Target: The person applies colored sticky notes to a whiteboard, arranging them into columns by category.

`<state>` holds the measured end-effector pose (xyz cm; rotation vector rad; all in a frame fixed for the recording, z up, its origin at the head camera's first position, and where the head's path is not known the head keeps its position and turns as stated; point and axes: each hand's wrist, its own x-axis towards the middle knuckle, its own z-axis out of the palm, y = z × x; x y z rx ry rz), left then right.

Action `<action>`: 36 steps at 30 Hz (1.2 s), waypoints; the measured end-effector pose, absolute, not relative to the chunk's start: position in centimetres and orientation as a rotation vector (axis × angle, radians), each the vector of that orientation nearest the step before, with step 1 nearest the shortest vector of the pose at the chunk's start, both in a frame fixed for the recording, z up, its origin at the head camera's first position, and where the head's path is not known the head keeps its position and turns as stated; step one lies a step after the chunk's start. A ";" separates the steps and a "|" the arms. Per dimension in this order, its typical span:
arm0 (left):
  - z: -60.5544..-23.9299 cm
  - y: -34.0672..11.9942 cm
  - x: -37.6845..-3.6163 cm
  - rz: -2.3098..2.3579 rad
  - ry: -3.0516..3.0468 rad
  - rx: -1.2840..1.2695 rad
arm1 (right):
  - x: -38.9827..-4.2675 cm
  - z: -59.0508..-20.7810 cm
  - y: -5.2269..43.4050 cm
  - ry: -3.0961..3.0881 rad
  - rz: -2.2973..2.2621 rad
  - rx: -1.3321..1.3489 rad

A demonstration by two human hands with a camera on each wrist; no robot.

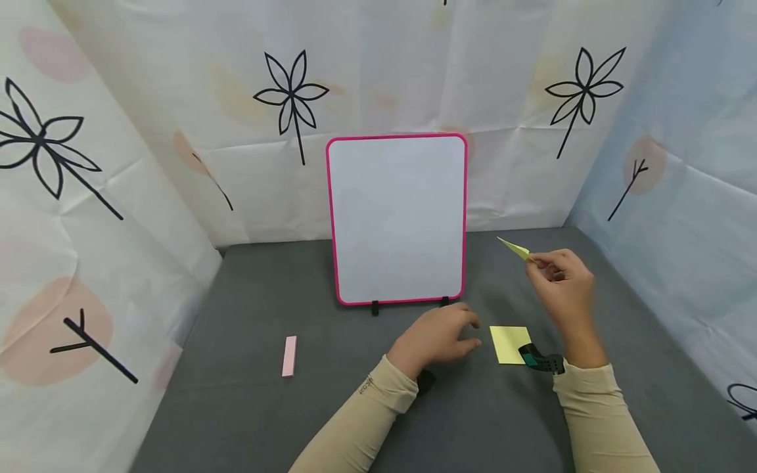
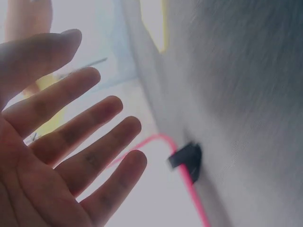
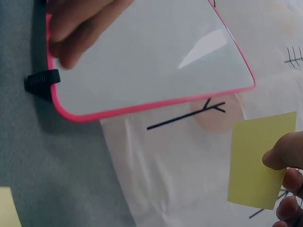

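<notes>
My right hand (image 1: 564,282) pinches a yellow sticky note (image 3: 253,163) by one edge, thumb on its face, raised above the table to the right of the whiteboard. A second yellow shape, a pad of sticky notes (image 1: 508,345), lies on the table below that hand. My left hand (image 1: 437,334) is empty and hovers in front of the whiteboard's lower right corner, left of the pad. Its fingers (image 2: 109,130) are spread and nearly straight in the left wrist view. The whiteboard (image 1: 397,220) has a pink frame, a blank face and stands upright on black feet (image 1: 375,308).
A narrow pink strip or pad (image 1: 288,357) lies on the left of the dark grey table (image 1: 236,420). White cloth (image 1: 378,79) printed with black flowers walls in the back and both sides. A dark band (image 1: 541,360) sits at the right wrist.
</notes>
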<state>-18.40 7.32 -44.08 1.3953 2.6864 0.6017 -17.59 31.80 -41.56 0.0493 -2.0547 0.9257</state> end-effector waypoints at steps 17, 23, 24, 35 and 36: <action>-41.1 0.3 -22.1 1.015 2.756 1.096 | -23.3 -41.1 23.9 -2.020 0.758 0.290; -41.3 -0.9 -23.0 1.098 2.763 1.080 | -24.2 -41.0 22.4 -2.028 0.706 0.320; -41.4 -1.0 -23.1 1.096 2.766 1.074 | -24.4 -41.0 22.3 -2.030 0.686 0.324; -41.9 -1.7 -23.5 1.108 2.794 0.966 | -25.5 -41.3 21.3 -2.040 0.623 0.364; -41.9 -1.7 -23.4 1.117 2.796 0.966 | -25.6 -41.3 21.2 -2.041 0.624 0.367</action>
